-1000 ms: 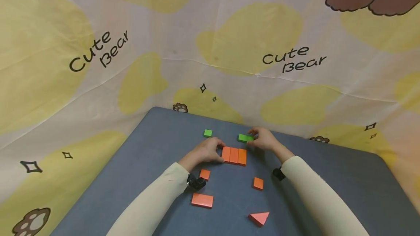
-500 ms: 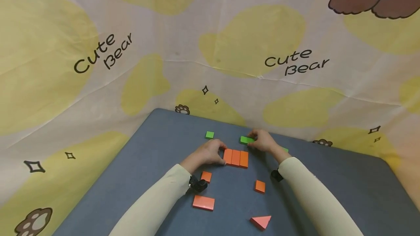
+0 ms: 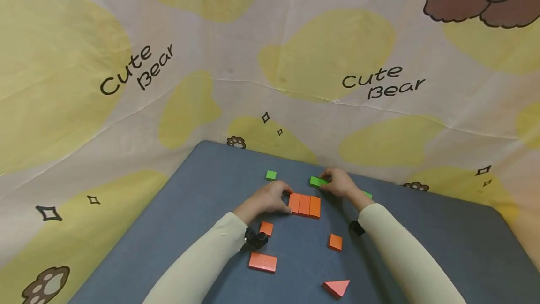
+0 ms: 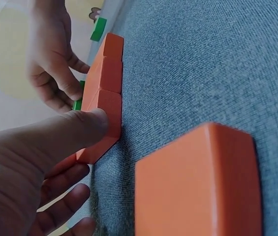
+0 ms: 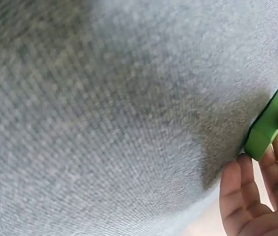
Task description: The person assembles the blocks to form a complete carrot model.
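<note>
From my end, the right hand [image 3: 341, 184] has its thumb and fingers drawn in on a green block [image 3: 316, 182] just beyond the far side of an orange row [image 3: 304, 205], the two apart; a seam shows on the green, and I can't tell whether it is one piece or two. If two, I'd expect a loose pinch to slide one off the other. The left hand [image 3: 269, 197] is spread only as wide as the leftmost block [image 3: 294, 203], which it grips end to end, thumb near and fingers far. My worry there is squeezing unevenly, since the blocks touch and a twist would likely open a gap or skew all three. The hands are close, so fingers could bump the row too. Further out, the left wrist camera [image 3: 256, 239] hangs over an orange square [image 3: 266, 229] and may catch it if that arm drops. A green piece [image 3: 368, 195] sits half hidden behind the right forearm [image 3: 358, 198]; a backward sweep could knock it. Nearer me on the tabletop [image 3: 228, 172], the pink rectangle [image 3: 263, 262] and pink triangle [image 3: 336, 288] lie between the sleeves, at risk only if an arm drags inward.
</note>
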`<act>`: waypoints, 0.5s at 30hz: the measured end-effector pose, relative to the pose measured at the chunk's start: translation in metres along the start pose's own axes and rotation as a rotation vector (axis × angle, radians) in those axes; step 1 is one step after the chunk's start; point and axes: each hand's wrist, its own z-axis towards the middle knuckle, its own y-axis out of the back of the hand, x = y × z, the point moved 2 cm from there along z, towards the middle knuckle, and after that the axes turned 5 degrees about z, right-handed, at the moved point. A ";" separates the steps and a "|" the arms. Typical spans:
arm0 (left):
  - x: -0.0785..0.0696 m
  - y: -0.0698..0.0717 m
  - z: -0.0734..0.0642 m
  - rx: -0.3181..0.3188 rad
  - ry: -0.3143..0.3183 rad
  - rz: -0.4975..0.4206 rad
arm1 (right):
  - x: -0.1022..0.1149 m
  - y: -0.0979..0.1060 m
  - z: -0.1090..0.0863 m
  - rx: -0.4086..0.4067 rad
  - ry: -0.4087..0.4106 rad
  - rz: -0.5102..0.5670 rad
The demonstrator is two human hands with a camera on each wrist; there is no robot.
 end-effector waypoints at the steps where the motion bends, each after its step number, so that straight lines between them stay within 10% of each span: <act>1: 0.000 0.000 0.000 0.001 0.001 0.000 | 0.001 0.000 0.000 -0.001 0.008 0.001; 15: 0.002 -0.002 0.004 0.018 0.020 -0.005 | 0.030 -0.009 -0.004 0.120 0.046 0.073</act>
